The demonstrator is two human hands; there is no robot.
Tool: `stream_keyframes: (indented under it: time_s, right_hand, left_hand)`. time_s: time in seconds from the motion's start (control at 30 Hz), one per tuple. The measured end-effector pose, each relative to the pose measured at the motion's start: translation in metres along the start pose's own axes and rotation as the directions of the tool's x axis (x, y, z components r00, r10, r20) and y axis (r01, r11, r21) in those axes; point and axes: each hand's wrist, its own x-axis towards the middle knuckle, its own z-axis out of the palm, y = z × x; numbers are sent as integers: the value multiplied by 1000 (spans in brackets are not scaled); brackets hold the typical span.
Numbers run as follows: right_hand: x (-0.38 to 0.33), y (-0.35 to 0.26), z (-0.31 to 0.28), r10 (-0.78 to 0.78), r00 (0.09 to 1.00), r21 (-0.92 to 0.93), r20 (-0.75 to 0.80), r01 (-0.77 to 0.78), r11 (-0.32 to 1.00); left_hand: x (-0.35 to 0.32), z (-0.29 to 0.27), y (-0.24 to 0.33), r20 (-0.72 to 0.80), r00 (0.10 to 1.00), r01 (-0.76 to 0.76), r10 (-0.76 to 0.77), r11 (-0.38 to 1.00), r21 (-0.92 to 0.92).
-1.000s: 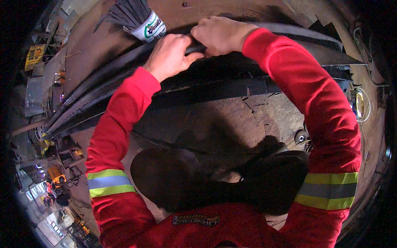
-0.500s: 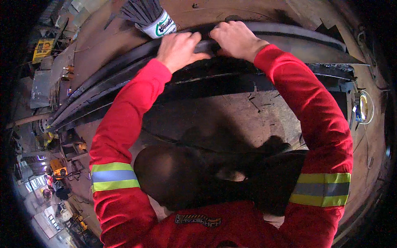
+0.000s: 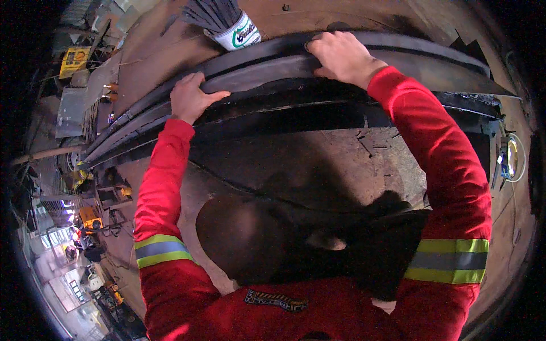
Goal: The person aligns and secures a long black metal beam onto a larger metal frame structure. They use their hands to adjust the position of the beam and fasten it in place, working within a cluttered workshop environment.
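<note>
A long, dark metal strip point(image 3: 250, 77) runs from side to side in front of me, bowed by the lens. My left hand point(image 3: 192, 99) grips it left of the middle, fingers hooked over its far edge and thumb stretched along the near side. Right of the middle, my right hand point(image 3: 344, 58) has its fingers curled over the same strip, the fingertips hidden. Just beyond the strip stands a white bucket point(image 3: 244, 35) packed with thin grey rods point(image 3: 211, 14).
Below the strip lies a dark beam point(image 3: 284, 108). A yellow box point(image 3: 74, 61) and a grey sheet point(image 3: 71, 112) are at the far left, among clutter. A coiled pale cable point(image 3: 515, 158) lies at the right. A dark cable point(image 3: 227, 183) crosses the floor near me.
My left hand has slid left along the strip, away from my right hand. The right hand keeps its place on the strip. The whole view has shifted slightly.
</note>
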Motion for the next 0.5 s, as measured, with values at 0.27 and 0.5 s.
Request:
stream_keyframes:
  time_s: [0.27,0.5]
  right_hand:
    - [0,-5,0,29,999,-1,32,-29,1000]
    - [-6,3,7,-55,995,-41,-86,52,998]
  left_hand:
    - [30,1,64,40,992,-113,122,975,-189]
    - [27,9,57,-71,986,-162,153,974,-161]
